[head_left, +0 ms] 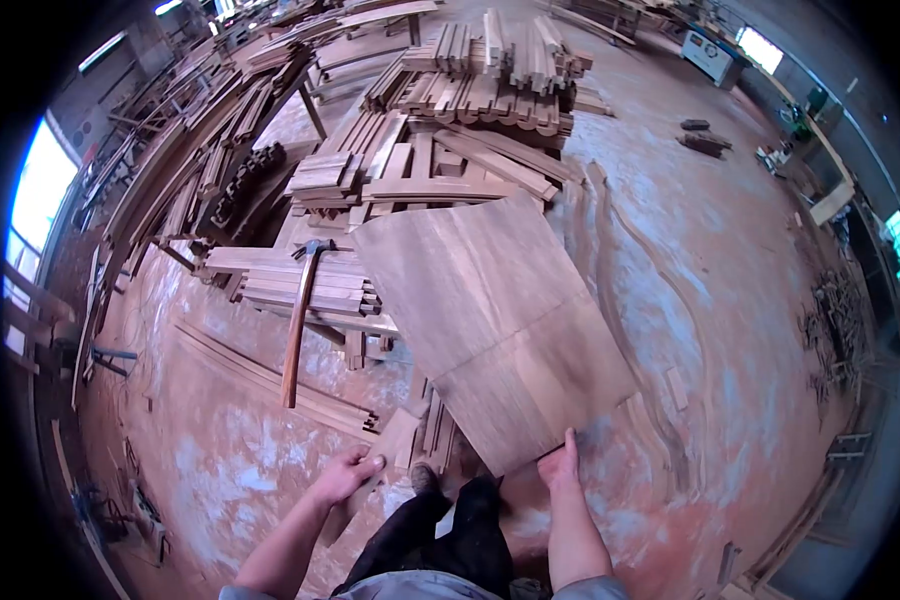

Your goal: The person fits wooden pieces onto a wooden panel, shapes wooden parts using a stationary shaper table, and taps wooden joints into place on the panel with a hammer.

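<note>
A large flat wooden panel (500, 330) is tilted in front of me, its far end over the stacked boards. My right hand (560, 462) grips its near edge at the lower right corner, thumb on top and fingers underneath. My left hand (350, 474) is closed, with the thumb pressed on a short flat piece of wood (398, 440) beside the panel's near left corner. A hammer (301, 320) with a wooden handle lies on the boards left of the panel, its handle sticking out toward me.
Stacked boards (315, 280) lie left of the panel, and more piles (490, 95) stand behind it. Long strips of wood (270, 385) lie on the floor at the left. A white machine (708, 57) stands far back right. My shoe (425, 478) is near the wood pieces.
</note>
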Tool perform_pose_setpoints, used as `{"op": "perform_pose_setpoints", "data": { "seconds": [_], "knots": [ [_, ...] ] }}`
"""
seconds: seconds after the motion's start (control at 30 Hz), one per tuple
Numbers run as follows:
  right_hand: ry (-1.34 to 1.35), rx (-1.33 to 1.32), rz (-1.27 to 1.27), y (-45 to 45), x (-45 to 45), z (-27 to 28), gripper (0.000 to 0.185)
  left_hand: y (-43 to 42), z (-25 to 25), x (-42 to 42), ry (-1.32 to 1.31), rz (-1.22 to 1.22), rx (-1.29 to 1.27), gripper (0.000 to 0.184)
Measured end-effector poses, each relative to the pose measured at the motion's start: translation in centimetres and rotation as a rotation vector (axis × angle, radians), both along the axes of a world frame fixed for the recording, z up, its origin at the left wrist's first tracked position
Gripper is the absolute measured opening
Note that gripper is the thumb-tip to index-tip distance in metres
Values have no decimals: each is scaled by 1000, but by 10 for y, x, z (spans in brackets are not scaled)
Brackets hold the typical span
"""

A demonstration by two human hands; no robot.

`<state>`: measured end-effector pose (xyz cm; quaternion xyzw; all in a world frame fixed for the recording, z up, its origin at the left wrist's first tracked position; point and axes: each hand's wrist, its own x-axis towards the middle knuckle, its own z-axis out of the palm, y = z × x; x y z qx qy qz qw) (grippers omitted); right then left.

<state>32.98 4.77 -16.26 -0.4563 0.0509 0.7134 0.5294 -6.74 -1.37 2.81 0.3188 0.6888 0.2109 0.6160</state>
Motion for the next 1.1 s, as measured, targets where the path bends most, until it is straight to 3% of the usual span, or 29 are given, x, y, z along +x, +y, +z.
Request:
{"op": "perform_pose_setpoints", "data": {
  "seconds": [0.07,0.13,0.2,0.4,0.43,0.5,0.67,0.77,0.83,0.93,1.03,1.1],
  "knots": [
    [-2,-8,-9,11,-4,8,71,18,-24,10,38,-80,25,34],
    [-45,-50,4,14,-7,25,68,51,-9,35,-88,-79,-40,35],
    [-130,-118,51,17,-8,53,66,67,-65,42,-269,-68,119,34],
    [-160,-57,109,13,6,68,66,103,-58,77,-572,-10,79,33],
    [-206,-81,89,12,5,79,63,107,-50,82,-578,23,126,33],
    [-298,-130,44,10,-3,115,58,113,-13,92,-343,-107,244,32],
    [-112,-31,180,-17,20,157,59,96,90,113,27,-408,484,41],
    [-115,-106,225,-38,30,179,48,85,151,129,49,-574,664,45],
    [-319,-190,296,-48,5,225,37,83,186,138,48,-653,723,47],
    [557,-14,40,-87,19,190,35,94,226,138,77,-759,739,47],
    [795,-355,-272,-110,6,168,32,107,233,141,89,-752,825,50],
    [1006,-342,-177,-112,-5,158,31,123,226,142,124,-748,768,51]
  ]
}}
